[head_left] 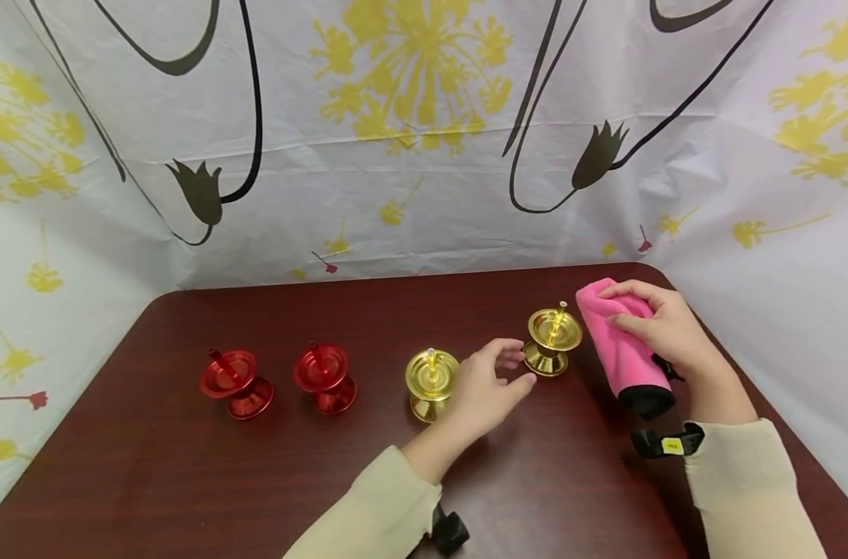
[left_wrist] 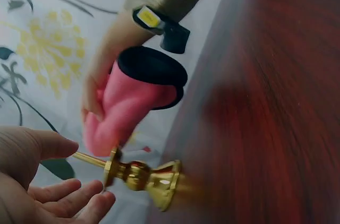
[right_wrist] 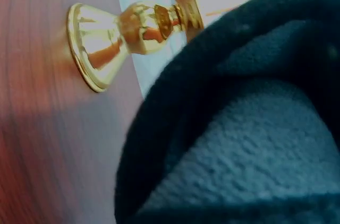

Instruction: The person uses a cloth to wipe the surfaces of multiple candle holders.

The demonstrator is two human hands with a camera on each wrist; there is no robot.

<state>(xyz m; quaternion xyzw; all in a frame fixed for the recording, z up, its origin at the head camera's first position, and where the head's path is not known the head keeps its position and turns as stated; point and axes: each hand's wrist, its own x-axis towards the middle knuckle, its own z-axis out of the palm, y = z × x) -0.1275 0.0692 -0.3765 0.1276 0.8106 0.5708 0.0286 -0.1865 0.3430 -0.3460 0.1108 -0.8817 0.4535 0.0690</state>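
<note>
In the head view, my left hand [head_left: 481, 388] reaches toward a small gold oil lamp [head_left: 546, 359] with a dished top and a thin upright spike. Its fingers are spread, and in the left wrist view the thumb and fingertips come close to the spike and dish of that lamp [left_wrist: 135, 175]. My right hand [head_left: 665, 326] grips a pink cloth [head_left: 623, 353], bunched into a tube with a dark lower edge, to the right of this lamp. The dark inner side of the cloth [right_wrist: 255, 144] fills much of the right wrist view, beside the lamp's foot [right_wrist: 93, 49].
A second gold lamp [head_left: 431, 380] stands left of my left hand, partly behind it. Farther left are two similar red lamps [head_left: 324, 373], [head_left: 231, 379] on the dark wooden table [head_left: 186, 481]. A patterned white sheet [head_left: 424, 210] hangs behind the table and along its sides.
</note>
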